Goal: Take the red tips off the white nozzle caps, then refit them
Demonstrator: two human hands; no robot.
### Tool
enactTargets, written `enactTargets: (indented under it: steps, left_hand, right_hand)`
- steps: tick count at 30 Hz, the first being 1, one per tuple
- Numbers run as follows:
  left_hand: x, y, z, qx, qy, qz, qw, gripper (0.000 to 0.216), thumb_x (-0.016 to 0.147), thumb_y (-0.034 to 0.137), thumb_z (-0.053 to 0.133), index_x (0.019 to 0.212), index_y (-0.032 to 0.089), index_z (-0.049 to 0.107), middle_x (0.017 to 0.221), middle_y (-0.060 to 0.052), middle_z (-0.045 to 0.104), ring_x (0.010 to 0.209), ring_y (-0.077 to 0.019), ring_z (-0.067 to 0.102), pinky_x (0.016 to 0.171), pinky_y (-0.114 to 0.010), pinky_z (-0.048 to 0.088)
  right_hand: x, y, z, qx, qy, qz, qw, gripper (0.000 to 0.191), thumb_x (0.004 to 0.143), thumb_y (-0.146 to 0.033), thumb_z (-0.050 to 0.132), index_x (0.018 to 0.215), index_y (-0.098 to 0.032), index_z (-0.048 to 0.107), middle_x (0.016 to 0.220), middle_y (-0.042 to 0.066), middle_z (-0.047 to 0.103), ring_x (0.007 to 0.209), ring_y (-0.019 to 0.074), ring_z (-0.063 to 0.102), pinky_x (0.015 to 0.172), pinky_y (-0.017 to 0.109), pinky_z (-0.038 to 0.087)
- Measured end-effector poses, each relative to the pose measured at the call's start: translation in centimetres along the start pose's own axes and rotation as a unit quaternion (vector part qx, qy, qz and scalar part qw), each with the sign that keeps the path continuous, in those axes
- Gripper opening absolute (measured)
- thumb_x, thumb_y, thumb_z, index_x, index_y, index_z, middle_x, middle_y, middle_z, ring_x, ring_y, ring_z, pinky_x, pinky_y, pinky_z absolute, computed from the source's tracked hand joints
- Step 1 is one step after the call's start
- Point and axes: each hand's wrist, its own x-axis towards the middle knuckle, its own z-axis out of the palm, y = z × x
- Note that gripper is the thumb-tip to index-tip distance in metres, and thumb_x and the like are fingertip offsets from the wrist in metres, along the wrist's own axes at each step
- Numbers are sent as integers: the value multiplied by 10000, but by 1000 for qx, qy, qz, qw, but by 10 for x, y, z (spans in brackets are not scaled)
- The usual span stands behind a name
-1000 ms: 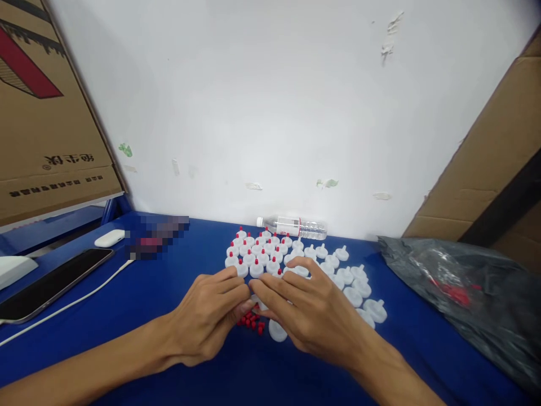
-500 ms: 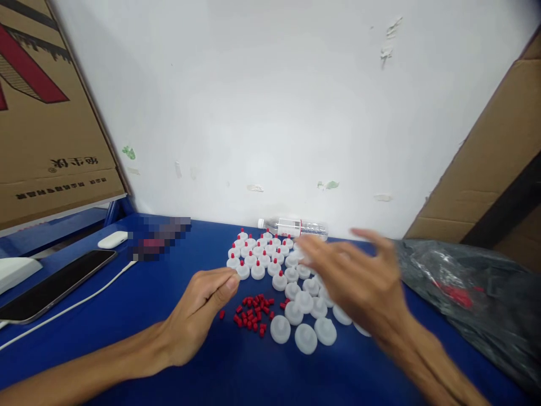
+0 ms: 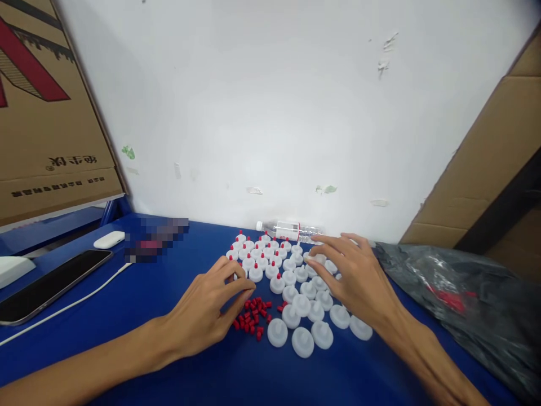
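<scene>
Two bare hands over small white and red plastic parts on a blue tabletop (image 3: 253, 383).
Lower centre-left, the left hand (image 3: 203, 310) brings thumb and fingertips together beside the loose red caps (image 3: 253, 314); whether it grips anything cannot be told. Right of centre, the right hand (image 3: 361, 279), fingers parted, reaches over plain white discs (image 3: 303, 341). Red-tipped white discs (image 3: 256, 273) cluster mid-frame before a lying clear bottle (image 3: 287, 230). A dark plastic bag (image 3: 486, 321) fills the lower right.
</scene>
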Motion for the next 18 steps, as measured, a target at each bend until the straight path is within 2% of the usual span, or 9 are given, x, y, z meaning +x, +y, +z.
enactTargets:
  steps: [6,13,18]
  left_hand:
    - [-1,-2,4,-4,-37,-3,999,220,1037,160,440,1132,216,631,1051,-72,617,928,-207,549,703,-313,488]
    - [-2,-7,8,-12,-51,-16,999,242,1037,157,474,1227,236,601,1125,-56,662,1041,-221,572,821,-339,528]
    - [-3,-12,11,-18,-65,-4,998,141,1045,236,550,1157,231,637,1061,-36,691,1021,-218,573,818,-323,523]
  right_hand:
    - [-1,-2,1,29,-68,-11,997,143,1032,-267,568,996,-206,692,964,48,709,888,214,646,921,430,403]
    - [-4,-5,8,38,-89,-27,995,172,1035,-261,564,984,-211,720,931,36,713,877,206,651,928,414,397]
    - [-4,-6,11,53,-96,-30,994,142,1023,-247,587,1000,-226,726,943,29,716,887,208,642,918,410,396]
